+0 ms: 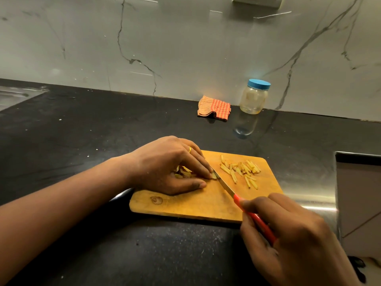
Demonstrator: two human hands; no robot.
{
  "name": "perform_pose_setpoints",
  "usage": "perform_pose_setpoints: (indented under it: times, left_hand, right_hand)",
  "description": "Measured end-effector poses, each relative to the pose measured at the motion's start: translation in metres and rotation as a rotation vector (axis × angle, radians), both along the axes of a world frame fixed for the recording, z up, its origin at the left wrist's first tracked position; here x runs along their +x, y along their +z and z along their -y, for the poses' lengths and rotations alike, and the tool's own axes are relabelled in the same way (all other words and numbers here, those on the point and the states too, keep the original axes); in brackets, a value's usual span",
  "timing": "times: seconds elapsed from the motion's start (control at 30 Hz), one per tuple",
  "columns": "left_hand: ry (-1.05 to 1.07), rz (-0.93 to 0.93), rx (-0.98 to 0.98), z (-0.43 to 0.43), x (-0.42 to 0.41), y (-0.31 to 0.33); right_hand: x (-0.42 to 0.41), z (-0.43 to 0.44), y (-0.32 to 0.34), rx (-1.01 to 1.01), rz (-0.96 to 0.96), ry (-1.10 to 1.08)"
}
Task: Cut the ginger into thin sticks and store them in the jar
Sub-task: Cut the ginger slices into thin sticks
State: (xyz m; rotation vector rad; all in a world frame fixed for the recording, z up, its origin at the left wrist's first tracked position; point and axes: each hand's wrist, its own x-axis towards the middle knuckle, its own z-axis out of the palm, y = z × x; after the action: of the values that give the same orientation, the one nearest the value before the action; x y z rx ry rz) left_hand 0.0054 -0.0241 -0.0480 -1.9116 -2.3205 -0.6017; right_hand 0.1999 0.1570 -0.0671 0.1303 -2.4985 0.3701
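Wooden board [185, 205]: on it our left hand [165, 168] pressed ginger [183, 172] down flat & right hand [288, 234] gripped knife [225, 186] mid-cut; sticks [241, 170] lay at its right. Next we'd need thin, even cuts. Capped jar [254, 98] stood beyond board.
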Motion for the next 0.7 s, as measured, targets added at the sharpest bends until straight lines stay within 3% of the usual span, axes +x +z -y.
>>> perform_pose_setpoints:
  times: [0.7]
  left_hand:
    - [-0.001, -0.069, -0.068, -0.001, 0.0, 0.001]
  right_hand:
    - [0.001, 0.01, -0.001, -0.045, -0.028, -0.03]
